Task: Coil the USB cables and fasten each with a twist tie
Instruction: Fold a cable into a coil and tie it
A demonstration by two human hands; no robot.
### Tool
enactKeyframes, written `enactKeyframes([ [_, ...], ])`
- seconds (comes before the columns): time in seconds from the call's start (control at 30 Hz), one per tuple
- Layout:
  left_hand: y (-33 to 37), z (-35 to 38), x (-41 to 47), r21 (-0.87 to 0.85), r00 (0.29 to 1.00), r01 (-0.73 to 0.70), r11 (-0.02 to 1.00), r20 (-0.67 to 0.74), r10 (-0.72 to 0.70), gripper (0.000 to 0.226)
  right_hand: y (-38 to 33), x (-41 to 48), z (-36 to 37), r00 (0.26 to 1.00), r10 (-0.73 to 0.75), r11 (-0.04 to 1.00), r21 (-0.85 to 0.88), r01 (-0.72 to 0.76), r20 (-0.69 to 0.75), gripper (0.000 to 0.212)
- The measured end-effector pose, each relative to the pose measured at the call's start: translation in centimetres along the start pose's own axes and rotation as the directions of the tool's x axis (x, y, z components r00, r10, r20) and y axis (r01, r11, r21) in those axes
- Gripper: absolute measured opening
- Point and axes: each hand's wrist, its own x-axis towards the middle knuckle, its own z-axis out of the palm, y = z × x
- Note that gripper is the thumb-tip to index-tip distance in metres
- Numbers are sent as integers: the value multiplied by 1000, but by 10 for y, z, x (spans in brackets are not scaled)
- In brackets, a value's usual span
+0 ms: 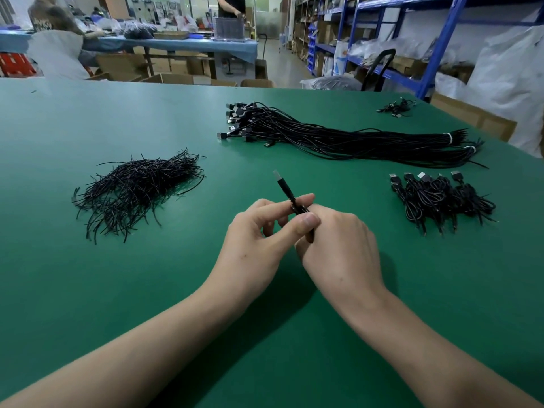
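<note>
Both hands meet over the middle of the green table (88, 290). My left hand (259, 240) pinches a black USB cable (287, 192) between thumb and forefinger, its plug pointing up and away. My right hand (338, 245) curls round the rest of that cable, which is mostly hidden in the fist. A heap of black twist ties (138, 189) lies to the left. A long bundle of uncoiled USB cables (338, 136) lies at the back. A pile of coiled, tied cables (441, 198) sits to the right.
A few loose cables (397, 108) lie near the far right corner. Beyond the table stand blue shelving (435, 54), cardboard boxes (474, 116), white bags and another worktable (176, 42) with people at it.
</note>
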Motion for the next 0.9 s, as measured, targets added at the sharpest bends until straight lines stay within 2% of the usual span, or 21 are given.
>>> enactKeyframes([
  [0.07, 1, 0, 1, -12, 1000, -30, 999, 2, 30, 23, 1, 0, -1, 1000, 2, 1000, -7, -2, 25, 3],
  [0.17, 2, -4, 2, -24, 997, -65, 998, -50, 64, 22, 1, 0, 1, 999, 30, 999, -45, -28, 33, 32],
  [0.2, 2, -5, 3, -11, 997, -56, 998, -59, 55, 20, 1, 0, 2, 999, 34, 998, -46, -32, 35, 34],
  [0.3, 0, -6, 3, -7, 999, -12, 1000, -38, 11, 19, -1, 0, 1, 999, 24, 999, -24, -23, 39, 19],
  [0.53, -5, 0, 3, -88, 1000, -7, 996, 9, 7, 38, -2, 1, 3, 997, -10, 1000, -28, 12, 82, 16],
  [0.6, -7, 0, 4, -101, 1000, -11, 995, 8, 12, 35, -3, -1, 2, 996, -32, 999, -9, 33, 86, 13],
  [0.7, -7, 3, 3, -68, 999, -26, 997, 30, 28, 19, -3, 1, -1, 995, -29, 999, -11, 30, 91, 4],
  [0.8, -7, 5, 2, -20, 998, -63, 998, 16, 64, 17, -3, 2, -5, 997, -5, 1000, -22, 6, 72, 12],
  [0.9, -7, 4, 1, -10, 994, -95, 995, -46, 94, 18, -7, 0, -5, 996, -47, 999, -8, 48, 72, 20],
])
